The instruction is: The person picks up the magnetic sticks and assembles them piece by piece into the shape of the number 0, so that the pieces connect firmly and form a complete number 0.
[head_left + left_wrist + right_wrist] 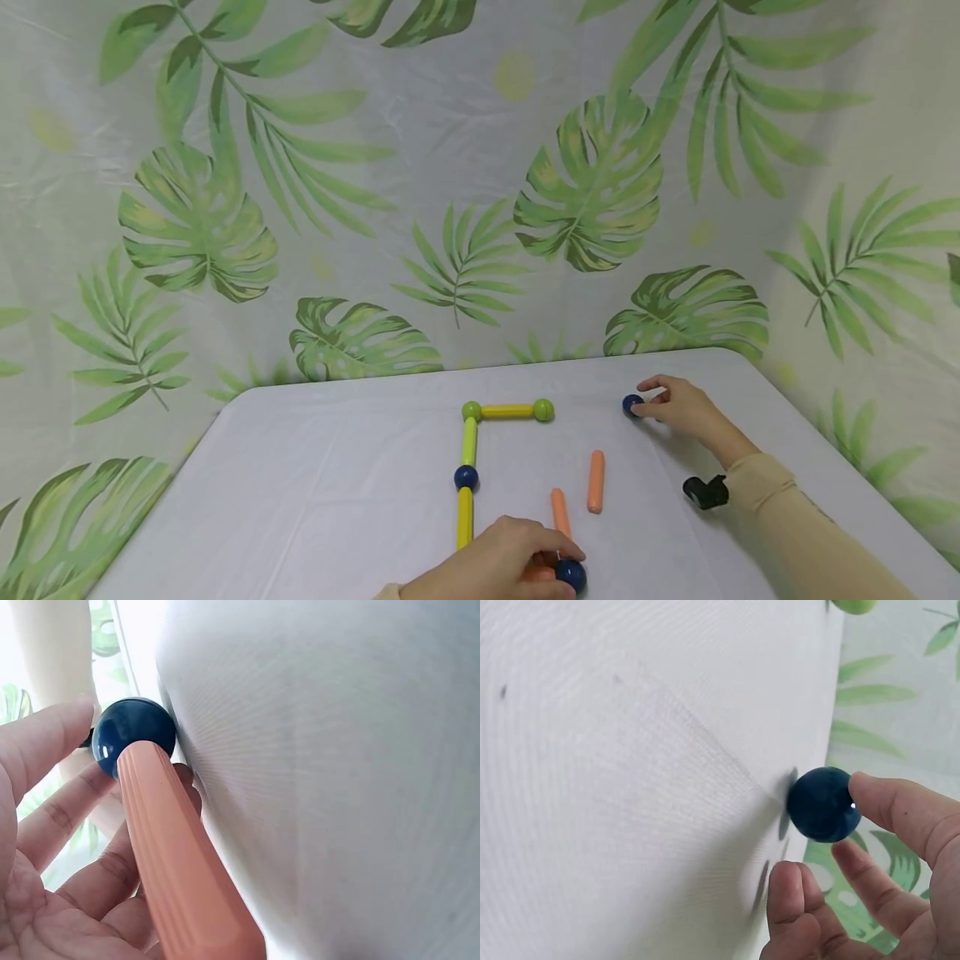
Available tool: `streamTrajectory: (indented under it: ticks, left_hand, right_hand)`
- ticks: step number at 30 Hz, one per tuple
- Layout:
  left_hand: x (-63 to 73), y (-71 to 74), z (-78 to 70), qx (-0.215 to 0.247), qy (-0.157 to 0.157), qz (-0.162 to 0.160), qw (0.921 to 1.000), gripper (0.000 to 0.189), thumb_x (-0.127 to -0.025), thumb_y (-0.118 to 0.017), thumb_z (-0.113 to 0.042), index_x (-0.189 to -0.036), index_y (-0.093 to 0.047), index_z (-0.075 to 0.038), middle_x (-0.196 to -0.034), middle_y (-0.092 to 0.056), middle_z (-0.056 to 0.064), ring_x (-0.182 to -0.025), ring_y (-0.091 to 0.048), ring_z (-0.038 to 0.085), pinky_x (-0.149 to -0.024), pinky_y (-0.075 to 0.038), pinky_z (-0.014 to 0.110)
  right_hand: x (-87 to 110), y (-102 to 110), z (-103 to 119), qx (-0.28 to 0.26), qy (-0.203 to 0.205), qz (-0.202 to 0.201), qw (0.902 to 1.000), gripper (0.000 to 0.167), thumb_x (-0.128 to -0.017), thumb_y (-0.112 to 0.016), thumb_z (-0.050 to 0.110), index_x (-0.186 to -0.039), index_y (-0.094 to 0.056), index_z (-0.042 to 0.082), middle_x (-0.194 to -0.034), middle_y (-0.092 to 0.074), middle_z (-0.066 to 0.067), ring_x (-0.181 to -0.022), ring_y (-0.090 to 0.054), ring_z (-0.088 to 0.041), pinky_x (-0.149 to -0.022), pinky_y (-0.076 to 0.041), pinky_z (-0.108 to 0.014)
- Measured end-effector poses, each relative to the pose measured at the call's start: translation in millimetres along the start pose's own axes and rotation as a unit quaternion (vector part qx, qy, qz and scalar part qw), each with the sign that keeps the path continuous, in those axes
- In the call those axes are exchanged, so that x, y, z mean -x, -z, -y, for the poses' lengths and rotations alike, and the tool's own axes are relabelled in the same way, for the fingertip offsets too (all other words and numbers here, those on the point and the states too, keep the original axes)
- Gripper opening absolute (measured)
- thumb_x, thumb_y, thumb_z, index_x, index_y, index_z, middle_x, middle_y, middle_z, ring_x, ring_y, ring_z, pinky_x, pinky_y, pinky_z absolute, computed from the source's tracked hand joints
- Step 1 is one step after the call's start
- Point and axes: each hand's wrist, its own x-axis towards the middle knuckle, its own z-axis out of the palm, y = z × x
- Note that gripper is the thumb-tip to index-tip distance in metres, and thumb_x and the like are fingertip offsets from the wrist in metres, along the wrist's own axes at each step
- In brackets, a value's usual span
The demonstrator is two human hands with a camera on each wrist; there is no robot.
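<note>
My left hand (506,562) pinches a dark blue ball (571,575) between thumb and fingers, low in the head view. An orange ribbed rod (180,862) meets this ball and runs back under the palm in the left wrist view. At the far right, my right hand (682,408) holds another dark blue ball (824,804) between thumb and index finger, close over the white table. Left of centre lies a chain: a green ball (543,410), yellow rod (507,411), green ball (471,411), light green rod (468,442), blue ball (466,477) and yellow rod (465,517).
Two loose orange rods lie on the table, one (596,482) right of centre and one (560,510) partly hidden behind the left hand. A black object (706,492) sits by the right wrist. Behind the white tabletop (300,467) hangs a leaf-patterned cloth (450,167).
</note>
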Motion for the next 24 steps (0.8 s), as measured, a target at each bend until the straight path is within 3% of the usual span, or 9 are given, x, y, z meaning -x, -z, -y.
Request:
streamTrajectory:
  ticks: [3,17,24]
  left_hand:
    - [-1.3,-0.7,-0.8,-0.02,0.001,-0.001,0.9998,0.029,-0.104,-0.074,-0.026,-0.131,-0.076,-0.018,-0.096,-0.068,-0.02,-0.083,-0.053,-0.01,-0.078,-0.05,0.012]
    - [-3.0,-3.0,-2.0,-0.026,0.0,-0.011,0.9996,0.023,-0.104,-0.073,-0.021,-0.126,-0.078,-0.017,-0.094,-0.07,-0.019,-0.08,-0.054,-0.011,-0.077,-0.052,0.011]
    - [-2.9,-2.8,-1.5,0.009,0.011,-0.009,0.9999,0.023,-0.103,-0.074,-0.02,-0.126,-0.078,-0.016,-0.095,-0.07,-0.019,-0.08,-0.054,-0.01,-0.078,-0.052,0.011]
  right_hand:
    - [-1.0,-1.8,-2.0,-0.001,0.001,-0.002,1.0,0.055,-0.1,-0.076,0.031,-0.14,-0.059,-0.003,-0.109,-0.068,-0.019,-0.091,-0.06,-0.026,-0.071,-0.045,-0.032]
    - [-7.0,-10.0,-4.9,0.001,0.025,-0.011,0.9996,0.05,-0.098,-0.078,0.029,-0.133,-0.064,-0.004,-0.106,-0.068,-0.019,-0.089,-0.059,-0.027,-0.069,-0.047,-0.032]
    - [-6.0,-10.2,-3.5,0.009,0.024,-0.007,0.9996,0.052,-0.098,-0.077,0.033,-0.132,-0.065,-0.005,-0.104,-0.074,-0.019,-0.085,-0.064,-0.023,-0.068,-0.049,-0.032]
